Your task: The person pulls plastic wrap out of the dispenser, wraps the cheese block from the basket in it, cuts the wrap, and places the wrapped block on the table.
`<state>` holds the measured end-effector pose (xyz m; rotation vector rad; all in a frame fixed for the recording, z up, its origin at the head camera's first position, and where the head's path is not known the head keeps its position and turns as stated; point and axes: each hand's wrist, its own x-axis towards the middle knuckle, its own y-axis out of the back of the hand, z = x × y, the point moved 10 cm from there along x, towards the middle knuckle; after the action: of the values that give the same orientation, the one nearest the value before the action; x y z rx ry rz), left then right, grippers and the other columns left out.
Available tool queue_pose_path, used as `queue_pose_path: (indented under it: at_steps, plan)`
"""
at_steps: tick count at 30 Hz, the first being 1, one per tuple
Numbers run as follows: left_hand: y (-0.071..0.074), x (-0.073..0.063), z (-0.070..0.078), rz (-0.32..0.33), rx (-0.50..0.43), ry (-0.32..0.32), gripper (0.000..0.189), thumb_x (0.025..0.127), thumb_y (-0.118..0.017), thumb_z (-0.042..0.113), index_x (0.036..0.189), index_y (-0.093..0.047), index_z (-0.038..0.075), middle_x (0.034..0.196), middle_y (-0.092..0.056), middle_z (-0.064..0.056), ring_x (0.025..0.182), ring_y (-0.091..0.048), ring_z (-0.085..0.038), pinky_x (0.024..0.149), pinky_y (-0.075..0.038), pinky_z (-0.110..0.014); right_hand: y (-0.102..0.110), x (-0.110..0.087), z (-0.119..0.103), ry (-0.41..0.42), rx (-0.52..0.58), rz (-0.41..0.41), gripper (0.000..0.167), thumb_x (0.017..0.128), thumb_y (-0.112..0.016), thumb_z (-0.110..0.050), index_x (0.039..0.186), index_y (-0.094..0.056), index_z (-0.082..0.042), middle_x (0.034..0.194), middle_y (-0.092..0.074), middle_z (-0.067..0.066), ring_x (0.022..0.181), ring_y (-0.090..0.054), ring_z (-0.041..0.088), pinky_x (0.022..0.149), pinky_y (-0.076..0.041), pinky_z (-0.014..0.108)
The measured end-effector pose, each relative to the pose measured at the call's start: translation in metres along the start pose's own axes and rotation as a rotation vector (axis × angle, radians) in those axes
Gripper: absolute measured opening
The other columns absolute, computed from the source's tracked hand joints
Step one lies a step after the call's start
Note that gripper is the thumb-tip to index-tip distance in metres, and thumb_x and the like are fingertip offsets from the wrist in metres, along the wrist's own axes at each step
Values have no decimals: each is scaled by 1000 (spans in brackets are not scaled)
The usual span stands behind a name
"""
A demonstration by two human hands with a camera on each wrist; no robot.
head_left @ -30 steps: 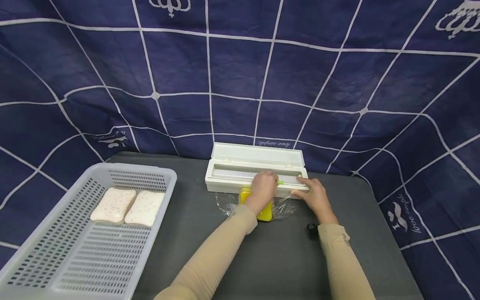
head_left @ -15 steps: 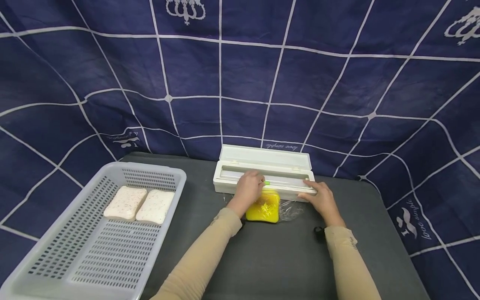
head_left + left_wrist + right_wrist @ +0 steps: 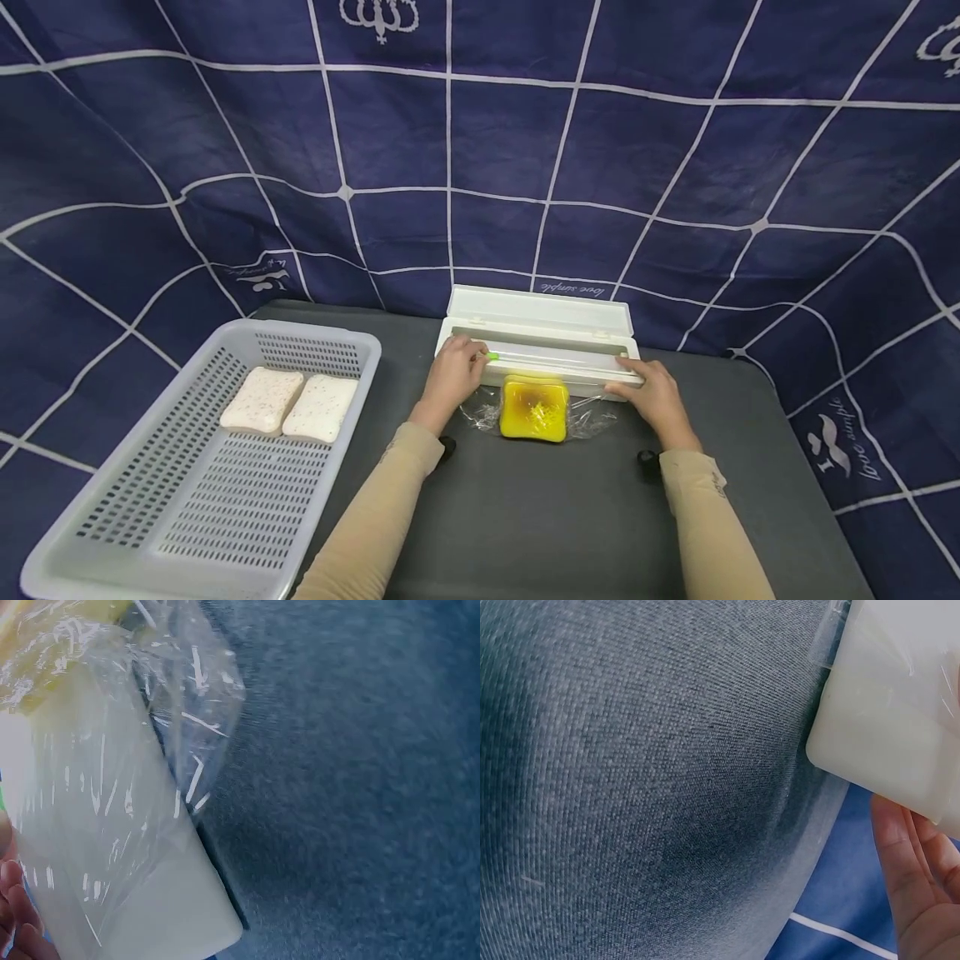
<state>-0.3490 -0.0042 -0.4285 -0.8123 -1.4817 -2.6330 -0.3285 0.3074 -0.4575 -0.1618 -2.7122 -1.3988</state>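
A person's two bare hands, in tan sleeves, work at a white box (image 3: 587, 387) just below the centre of the frame. The box is long and narrow, its long axis running left to right across a dark grey tabletop (image 3: 562, 517); its lid (image 3: 540, 307) stands open along the far side, in front of a navy cloth (image 3: 495, 142) with white lines.

The relation that matters is along the front edge of the box. A small green slider (image 3: 492, 356) sits there, toward the left end, directly at the right of the fingertips of the left hand (image 3: 452, 377). Those fingers are curled and appear to pinch it; the left wrist view shows only a sliver of green beside them. The right hand (image 3: 657, 402) is well apart from the slider, gripping the right end of the box, thumb in front and fingers over the top and end. The left hand is plainly the nearer.

Between the hands, just below the box, lies yellow toast (image 3: 534, 408), browned near its upper edge. Clear film (image 3: 594, 419) drapes from the box and spreads crinkled on both sides of the toast.

At lower left, a pale slotted basket (image 3: 225, 508) holds two bread slices (image 3: 261, 400), side by side.
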Motion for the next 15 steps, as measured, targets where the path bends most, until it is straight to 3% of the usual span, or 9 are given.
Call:
queue_pose_path:
  at_steps: [9,15]
  plan:
    - [6,-1,-3,66,-11,-10,5,90,-72,13,93,-74,11,84,-61,-4,80,-54,-22,76,-48,-36,4,-3,5,6,2,19,63,79,-82,-26,135,-59,-5,113,-56,27,107,-55,45,99,-43,60]
    - [13,-5,-13,115,-33,6,5,88,-73,12,92,-76,11,81,-61,-4,79,-54,-23,74,-47,-39,5,-1,0,41,17,39,63,77,-83,-24,132,-61,-4,113,-58,27,107,-55,43,100,-43,58]
